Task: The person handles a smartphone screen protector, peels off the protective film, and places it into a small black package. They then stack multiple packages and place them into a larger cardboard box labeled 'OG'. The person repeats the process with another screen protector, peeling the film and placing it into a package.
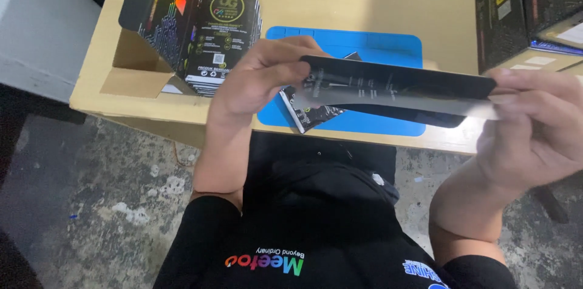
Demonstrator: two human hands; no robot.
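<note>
We look down at own two hands over desk edge. Left hand pinches one end of long flat black sleeve; right hand grips other end — both closed on it, held level above blue mat, likely to keep it steady. Small black packet lies on mat beneath. Open box of stacked packs stands at left — near reach.
</note>
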